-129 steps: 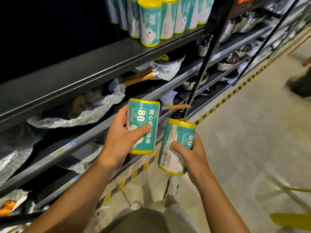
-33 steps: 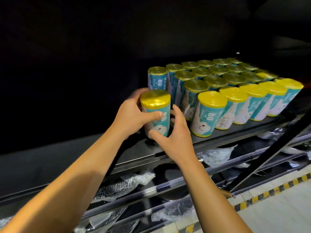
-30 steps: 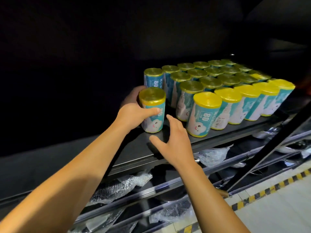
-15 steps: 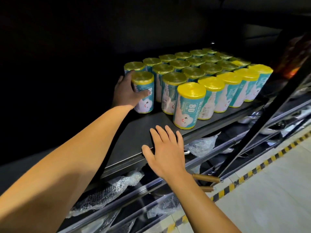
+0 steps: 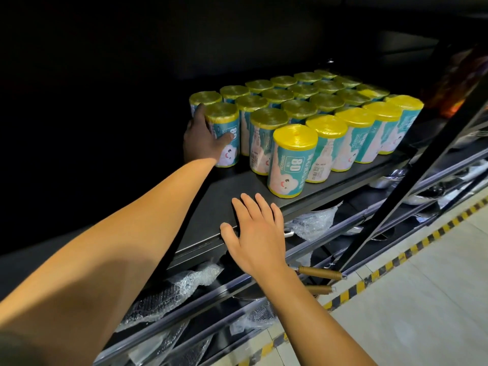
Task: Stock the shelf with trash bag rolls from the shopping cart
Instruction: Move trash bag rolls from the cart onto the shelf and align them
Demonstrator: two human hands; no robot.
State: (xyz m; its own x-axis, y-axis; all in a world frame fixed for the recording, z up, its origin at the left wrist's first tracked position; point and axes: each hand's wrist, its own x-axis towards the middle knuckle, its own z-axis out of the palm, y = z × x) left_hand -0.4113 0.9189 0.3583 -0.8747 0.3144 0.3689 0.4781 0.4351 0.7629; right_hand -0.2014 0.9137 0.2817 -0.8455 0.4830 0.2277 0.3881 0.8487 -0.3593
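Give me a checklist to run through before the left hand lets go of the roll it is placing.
1. Roll upright on the shelf: ok.
2. Roll in line with the stocked rolls: ok, it stands at the left end of the block.
3. Left hand grips the roll: ok, thumb across its front.
4. Right hand empty: ok, flat at the shelf edge.
5. Space for more rolls: ok, bare shelf in front.
6. Cart supply: cannot tell, cart not in view.
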